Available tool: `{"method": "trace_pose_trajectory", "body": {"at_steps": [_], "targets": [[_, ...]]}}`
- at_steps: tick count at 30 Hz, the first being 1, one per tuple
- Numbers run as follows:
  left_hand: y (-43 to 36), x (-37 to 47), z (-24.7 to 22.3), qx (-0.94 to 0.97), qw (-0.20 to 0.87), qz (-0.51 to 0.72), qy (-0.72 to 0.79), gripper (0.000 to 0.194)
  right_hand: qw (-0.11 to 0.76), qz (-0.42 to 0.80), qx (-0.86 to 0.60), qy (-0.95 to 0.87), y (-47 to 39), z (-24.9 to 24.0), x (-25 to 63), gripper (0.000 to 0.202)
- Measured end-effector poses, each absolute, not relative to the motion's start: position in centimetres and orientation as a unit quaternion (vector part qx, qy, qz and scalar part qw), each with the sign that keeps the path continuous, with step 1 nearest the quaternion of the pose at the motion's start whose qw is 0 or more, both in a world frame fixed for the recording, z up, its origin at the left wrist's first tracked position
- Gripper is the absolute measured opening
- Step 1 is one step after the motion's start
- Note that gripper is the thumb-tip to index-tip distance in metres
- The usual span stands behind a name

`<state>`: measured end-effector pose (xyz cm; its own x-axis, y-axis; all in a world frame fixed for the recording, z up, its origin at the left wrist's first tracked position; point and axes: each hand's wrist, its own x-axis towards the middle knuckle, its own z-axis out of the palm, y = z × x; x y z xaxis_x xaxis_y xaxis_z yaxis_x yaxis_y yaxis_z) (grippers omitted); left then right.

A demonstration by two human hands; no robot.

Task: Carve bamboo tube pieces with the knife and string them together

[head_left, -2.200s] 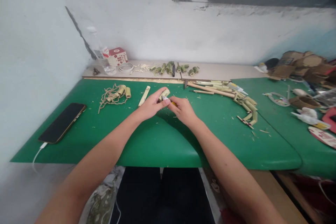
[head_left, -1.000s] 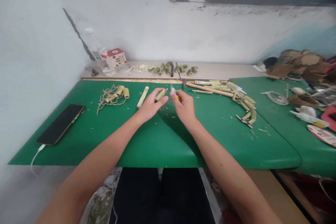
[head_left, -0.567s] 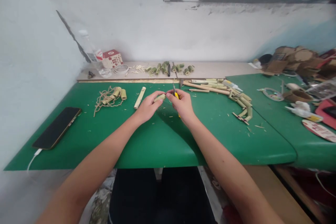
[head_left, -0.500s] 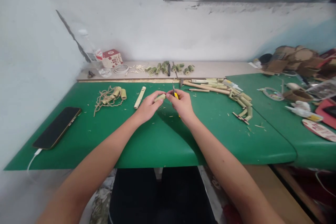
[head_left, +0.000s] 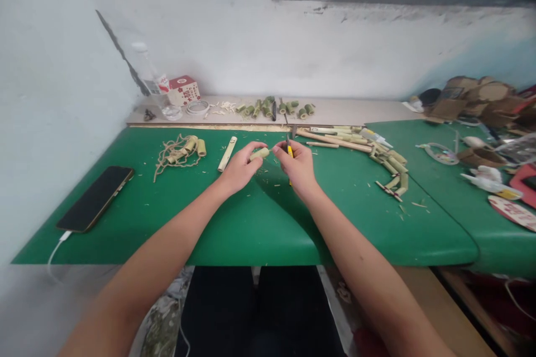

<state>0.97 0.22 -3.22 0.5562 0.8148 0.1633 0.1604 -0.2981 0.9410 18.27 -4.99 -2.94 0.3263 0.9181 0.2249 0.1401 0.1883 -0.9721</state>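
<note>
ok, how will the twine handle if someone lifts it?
Likely floppy: the twine lies in loose, wavy loops. Probably light too, since the strands look thin. It may drag or roll the tubes, which are round and lie among its loops.

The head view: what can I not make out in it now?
All head view:
- Middle of the yellow knife: covered by the right hand.
- One end of the bamboo piece: hidden by the left hand.
- Red-and-white oval: cut by right edge.
- Box lettering: too small.
</note>
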Motion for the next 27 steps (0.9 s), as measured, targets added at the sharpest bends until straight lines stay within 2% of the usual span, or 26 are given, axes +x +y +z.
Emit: {"method": "trace_pose_trajectory", "body": {"at_steps": [9, 16, 27], "targets": [[0.19, 0.95, -3.05, 0.751, 0.46, 0.328, 0.342, 0.042, 0.609, 0.316, -0.547, -0.479, -5.26, -2.8, 17.98, 0.03], [0.38, 0.91, -3.57, 0.761, 0.446, 0.329, 0.337, 0.042, 0.582, 0.33, -0.541, -0.51, -5.38, -2.65, 17.64, 0.04], [0.07, 0.94, -2.98, 0.769, 0.433, 0.324, 0.34, 0.03, 0.556, 0.288, -0.555, -0.547, -5.57, -2.3, 17.54, 0.038]]}}
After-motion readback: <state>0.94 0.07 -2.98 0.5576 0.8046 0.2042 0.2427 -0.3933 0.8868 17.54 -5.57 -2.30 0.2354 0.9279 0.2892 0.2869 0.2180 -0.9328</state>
